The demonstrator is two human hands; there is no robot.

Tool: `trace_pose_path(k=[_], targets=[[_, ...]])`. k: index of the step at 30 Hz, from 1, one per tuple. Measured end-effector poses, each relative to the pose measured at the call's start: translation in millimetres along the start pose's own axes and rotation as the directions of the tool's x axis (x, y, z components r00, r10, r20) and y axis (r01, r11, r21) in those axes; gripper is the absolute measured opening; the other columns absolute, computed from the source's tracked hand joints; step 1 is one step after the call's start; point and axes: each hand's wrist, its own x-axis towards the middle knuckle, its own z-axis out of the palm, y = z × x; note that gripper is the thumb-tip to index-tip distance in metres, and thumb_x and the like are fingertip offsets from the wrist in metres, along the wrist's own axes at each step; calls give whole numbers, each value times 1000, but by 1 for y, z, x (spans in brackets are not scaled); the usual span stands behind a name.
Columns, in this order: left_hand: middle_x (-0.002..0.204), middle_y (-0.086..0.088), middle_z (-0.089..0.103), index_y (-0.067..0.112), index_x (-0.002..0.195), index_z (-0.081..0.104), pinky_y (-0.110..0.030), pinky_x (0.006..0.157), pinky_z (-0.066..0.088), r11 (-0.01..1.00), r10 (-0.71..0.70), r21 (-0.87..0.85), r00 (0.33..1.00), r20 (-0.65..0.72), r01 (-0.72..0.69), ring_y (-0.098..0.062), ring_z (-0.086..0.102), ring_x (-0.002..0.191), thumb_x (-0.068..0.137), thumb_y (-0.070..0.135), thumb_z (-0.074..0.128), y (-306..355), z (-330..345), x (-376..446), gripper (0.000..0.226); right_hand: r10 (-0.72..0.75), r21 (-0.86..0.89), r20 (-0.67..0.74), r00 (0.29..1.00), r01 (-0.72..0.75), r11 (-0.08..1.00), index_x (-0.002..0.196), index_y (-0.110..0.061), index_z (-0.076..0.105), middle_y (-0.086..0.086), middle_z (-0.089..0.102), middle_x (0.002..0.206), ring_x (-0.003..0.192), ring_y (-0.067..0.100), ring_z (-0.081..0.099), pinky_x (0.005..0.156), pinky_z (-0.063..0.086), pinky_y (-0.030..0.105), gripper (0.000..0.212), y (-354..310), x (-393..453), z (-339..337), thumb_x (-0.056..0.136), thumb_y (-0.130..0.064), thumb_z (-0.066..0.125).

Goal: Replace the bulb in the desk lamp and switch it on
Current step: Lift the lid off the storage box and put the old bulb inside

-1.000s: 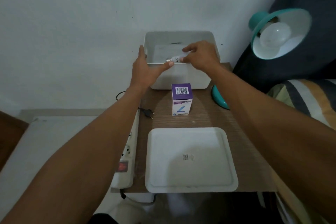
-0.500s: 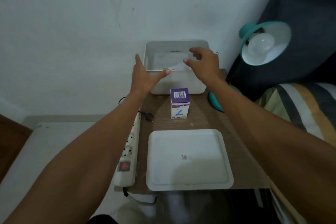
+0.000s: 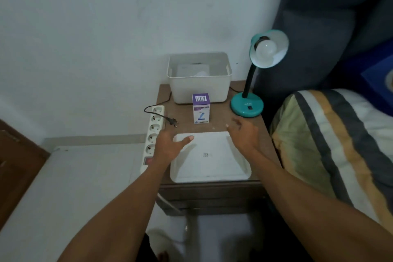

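Both hands are empty, fingers spread. The left hand (image 3: 168,144) and right hand (image 3: 244,134) hang over the white tray (image 3: 210,168) at the desk's front edge. The bulb box (image 3: 201,108) stands mid-desk. A bulb (image 3: 265,49) sits in the teal lamp (image 3: 247,106) at the back right corner.

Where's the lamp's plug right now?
The plug lies unplugged on the table, between the power strip and the bulb box.
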Motion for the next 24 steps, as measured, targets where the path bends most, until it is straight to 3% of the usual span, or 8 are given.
trace_pose_path(k=[2,5,10,15,21,24], targets=[[126,-7,69,13,128,65,-38,96,54,998,-26,65,1000,-6,27,-26,65,117,68,65,86,-10,6,-16,82,59,-50,32,998,-58,997,131,-19,63,9,63,133,120,26,59,98,48,36,45,21,-22,3,90,-35,71],[155,-11,50,12,153,45,-42,116,39,983,-53,177,998,32,46,-31,46,143,76,55,86,-13,13,-38,97,135,-113,38,990,-130,985,130,-22,63,10,59,136,121,29,56,99,48,37,46,39,-46,7,87,-35,73],[158,-14,43,12,158,36,-45,119,35,954,-113,288,991,75,87,-34,38,147,74,53,88,-12,23,-54,107,162,-69,48,986,-159,985,132,-21,64,13,58,137,122,30,55,102,47,37,45,50,-64,9,88,-19,72],[163,-14,21,19,159,35,-52,124,23,957,-141,257,990,19,131,-37,17,154,70,53,90,-16,29,-66,111,214,50,62,975,-217,975,137,-20,60,10,56,141,126,29,53,105,42,33,52,53,-70,0,86,-14,73],[158,-12,29,11,157,38,-47,122,30,994,-15,107,998,-56,21,-32,24,150,70,44,93,-6,16,-60,108,152,33,36,988,-154,988,138,-33,57,5,53,144,129,27,49,106,42,39,56,38,-69,-12,85,-32,75],[160,-11,34,11,157,39,-50,120,33,999,34,42,994,-99,-30,-32,29,150,69,42,94,11,-2,-49,108,76,38,34,997,-77,996,144,-31,51,7,49,144,127,26,49,97,42,34,59,18,-59,-21,89,-33,72]])
